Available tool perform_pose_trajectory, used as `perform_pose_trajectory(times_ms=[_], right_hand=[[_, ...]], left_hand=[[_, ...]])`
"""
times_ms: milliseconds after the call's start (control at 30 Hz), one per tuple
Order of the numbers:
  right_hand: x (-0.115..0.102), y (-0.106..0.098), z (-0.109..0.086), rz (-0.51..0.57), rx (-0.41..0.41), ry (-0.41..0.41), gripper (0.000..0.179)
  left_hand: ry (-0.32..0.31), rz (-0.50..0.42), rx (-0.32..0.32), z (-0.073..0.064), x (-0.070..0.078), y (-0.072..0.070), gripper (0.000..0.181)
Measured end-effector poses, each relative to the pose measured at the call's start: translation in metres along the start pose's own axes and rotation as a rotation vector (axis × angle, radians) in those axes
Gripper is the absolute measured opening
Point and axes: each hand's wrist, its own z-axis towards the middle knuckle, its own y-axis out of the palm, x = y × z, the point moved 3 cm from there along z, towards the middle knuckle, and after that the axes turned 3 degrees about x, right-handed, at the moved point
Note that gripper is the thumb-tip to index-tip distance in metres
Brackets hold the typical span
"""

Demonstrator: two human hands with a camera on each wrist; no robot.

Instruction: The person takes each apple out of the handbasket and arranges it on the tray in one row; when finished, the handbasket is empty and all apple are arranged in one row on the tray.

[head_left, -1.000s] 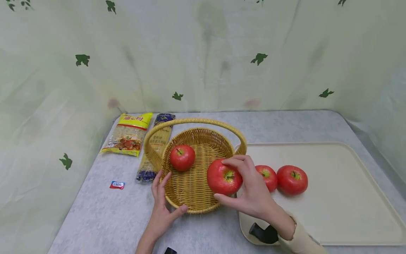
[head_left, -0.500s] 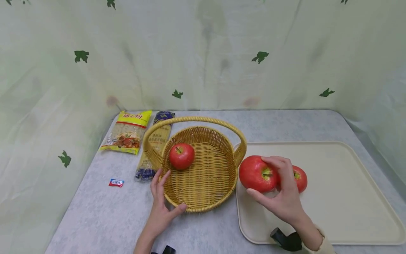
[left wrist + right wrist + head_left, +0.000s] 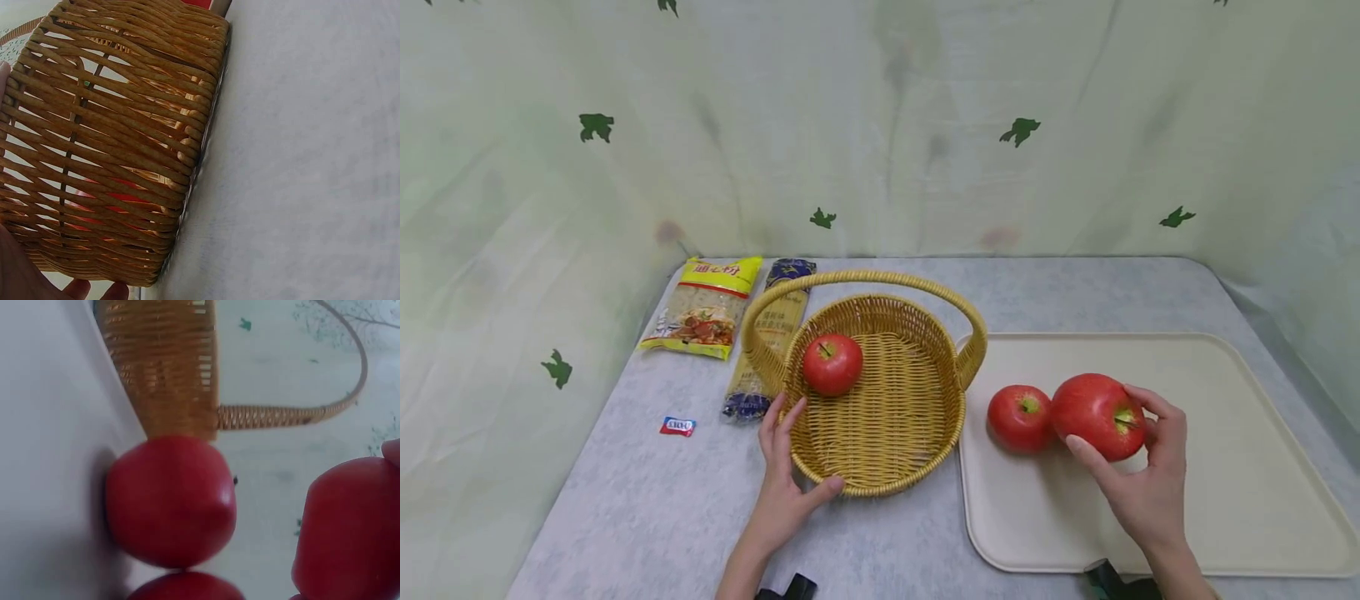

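The right hand (image 3: 1152,482) holds a red apple (image 3: 1093,417) between thumb and fingers, parted about as wide as the fruit. The left hand (image 3: 786,493) has its thumb and fingers spread wide and grips the rim of a wicker basket (image 3: 883,421), which stands just ahead of it and to its right.

Below the right hand is a cream tray (image 3: 1247,487). One tray apple (image 3: 1021,418) rests just left of the held fruit; a second tray apple (image 3: 184,589) touches it, seen only from the right wrist, with the held one raised clear of both. A basket apple (image 3: 832,364) sits ahead of the left hand's fingertips, inside the basket.

Farther out, a small wrapped sweet (image 3: 677,427) lies on the counter (image 3: 625,508) to the left of the left hand, with a yellow packet (image 3: 700,312) and a long pasta packet (image 3: 780,321) beyond it.

The step in hand appears to be carrying an apple over the tray. The next move probably calls for a steady right-hand pinch that avoids knocking the fruit beneath, while the left hand braces the basket.
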Motion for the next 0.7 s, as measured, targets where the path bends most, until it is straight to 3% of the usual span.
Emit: perform_pose_trajectory(times_ms=[333,700], right_hand=[[0.026,-0.02,0.009,-0.035,0.134,0.039,0.082],[0.048,-0.038,0.015,-0.124,0.209,0.111,0.077]], left_hand=[[-0.006,-0.004,-0.003,0.0,0.0,0.0,0.096],[0.005,-0.013,-0.002,0.0,-0.001,0.0,0.096]])
